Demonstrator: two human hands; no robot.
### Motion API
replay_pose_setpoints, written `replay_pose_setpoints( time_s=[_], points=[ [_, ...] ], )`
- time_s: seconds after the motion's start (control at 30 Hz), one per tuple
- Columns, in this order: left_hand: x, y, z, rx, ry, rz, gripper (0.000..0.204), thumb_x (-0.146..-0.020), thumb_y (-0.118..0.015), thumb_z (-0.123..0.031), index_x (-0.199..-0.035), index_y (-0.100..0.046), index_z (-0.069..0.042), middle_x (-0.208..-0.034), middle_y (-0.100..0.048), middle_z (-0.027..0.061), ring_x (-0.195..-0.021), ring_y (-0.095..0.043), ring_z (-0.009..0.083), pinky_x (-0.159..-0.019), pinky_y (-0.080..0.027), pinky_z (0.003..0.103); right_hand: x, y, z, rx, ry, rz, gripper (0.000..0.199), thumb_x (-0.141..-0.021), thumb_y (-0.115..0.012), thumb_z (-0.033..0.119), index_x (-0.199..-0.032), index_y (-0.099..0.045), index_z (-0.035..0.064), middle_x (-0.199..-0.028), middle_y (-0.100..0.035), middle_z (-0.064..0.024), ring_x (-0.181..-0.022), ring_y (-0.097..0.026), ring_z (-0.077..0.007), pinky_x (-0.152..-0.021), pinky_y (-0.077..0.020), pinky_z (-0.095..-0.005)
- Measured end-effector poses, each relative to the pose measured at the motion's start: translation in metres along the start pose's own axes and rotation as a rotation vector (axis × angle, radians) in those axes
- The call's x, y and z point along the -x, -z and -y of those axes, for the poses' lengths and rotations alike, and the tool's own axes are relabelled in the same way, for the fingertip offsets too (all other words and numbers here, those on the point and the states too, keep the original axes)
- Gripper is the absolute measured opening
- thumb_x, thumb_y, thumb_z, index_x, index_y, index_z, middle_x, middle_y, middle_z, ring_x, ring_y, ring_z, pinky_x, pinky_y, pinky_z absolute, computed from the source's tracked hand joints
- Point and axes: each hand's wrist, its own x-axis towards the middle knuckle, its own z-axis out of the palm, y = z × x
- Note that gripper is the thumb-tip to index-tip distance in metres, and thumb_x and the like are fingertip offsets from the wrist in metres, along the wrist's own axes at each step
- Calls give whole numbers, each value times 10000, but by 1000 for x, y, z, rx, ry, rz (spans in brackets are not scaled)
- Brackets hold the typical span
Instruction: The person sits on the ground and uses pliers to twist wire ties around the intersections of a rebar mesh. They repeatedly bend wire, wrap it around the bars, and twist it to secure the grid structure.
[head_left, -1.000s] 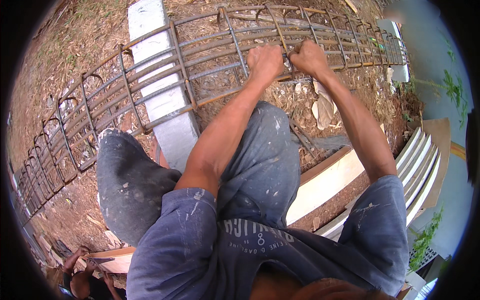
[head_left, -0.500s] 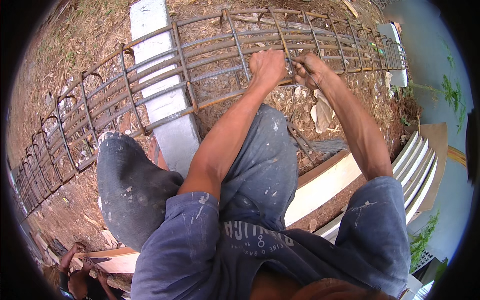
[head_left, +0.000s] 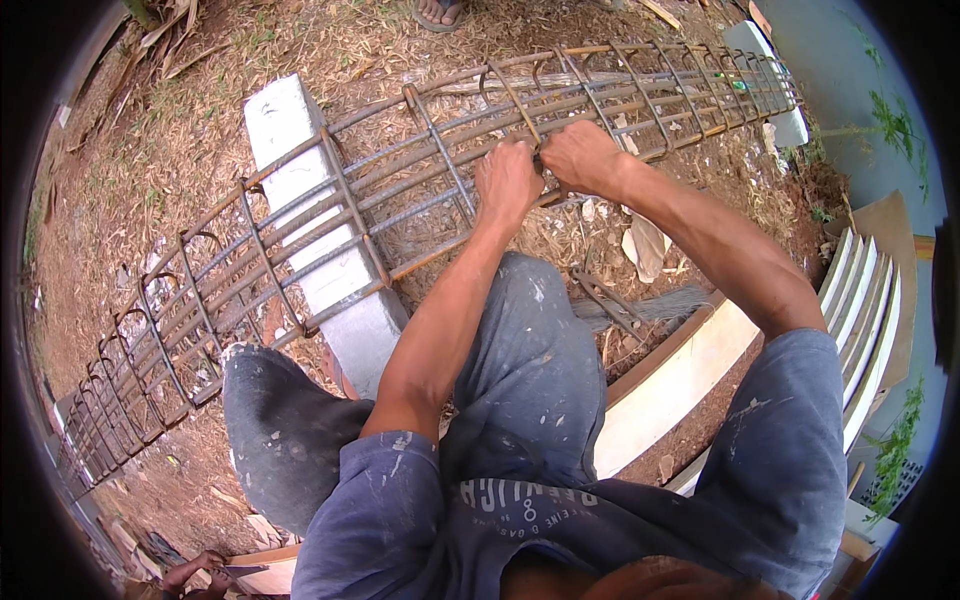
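A long cage of rusty reinforcing bars (head_left: 345, 215) with square stirrups crosses in front of me. My left hand (head_left: 508, 182) is closed, its knuckles up, at the near side of the cage beside a stirrup. Right against it, my right hand (head_left: 582, 158) is closed at the same crossing of bar and stirrup. A small dark bit shows between the two hands; what the fingers pinch is hidden.
A white block (head_left: 345, 290) lies under the cage, and another white block (head_left: 742, 42) under its far right end. Pincers (head_left: 608, 298) lie beside a bundle of thin wire (head_left: 665, 303). Nearby are a pale board (head_left: 680, 390) and curved white strips (head_left: 858, 310). Another person's foot (head_left: 438, 12) shows at the top.
My right hand has turned over and come in against my left, its palm now hidden. The thin wire seen at it earlier no longer shows. The whole view has shifted slightly.
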Motion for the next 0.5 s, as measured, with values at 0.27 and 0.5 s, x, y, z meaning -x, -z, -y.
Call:
replay_pose_setpoints(
  time_s=[0.27,0.5],
  points=[
    [-8,31,13,-323,-229,28,859,-617,-814,-331,-1378,-470,-129,-1513,-224,243,-1399,-160,486,-1106,-181,594,-6,-43,-27,-744,-403,23,207,-741,-598,177,-771,-687,-7,-753,-669,-186,-731,-665,-279,-676,-516,-395],
    [-50,45,12,-619,-231,396,1189,-479,-793,-494,-1513,-237,-302,-1578,-47,215,-1387,-131,551,-1123,-86,655,22,-63,-26,-1530,-772,-178,456,-925,-599,387,-1029,-646,-54,-978,-656,-150,-865,-628,-227,-734,-529,-366]
  ],
)
